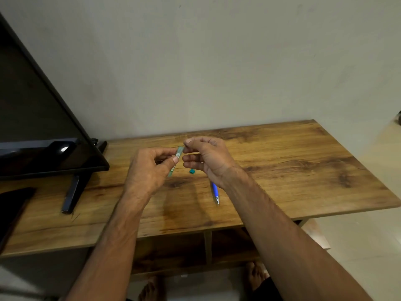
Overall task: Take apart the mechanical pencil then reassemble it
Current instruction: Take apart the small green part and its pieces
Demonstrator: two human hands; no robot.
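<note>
Head view shows the left hand (149, 168) pinching the green pencil barrel (175, 161) above the surface (282, 161), right hand (206, 156) nipping its top end, so the loose teal cap (191, 171) could get knocked away.

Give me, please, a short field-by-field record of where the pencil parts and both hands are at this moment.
surface: wooden table
left hand: holds the translucent green pencil barrel above the table, tilted
right hand: fingertips pinched at the barrel's upper end; what they grip is too small to tell
small teal piece: lies loose on the table, below the hands
blue pen: lies on the table, partly hidden by the right wrist
monitor: stands at the table's left
</note>
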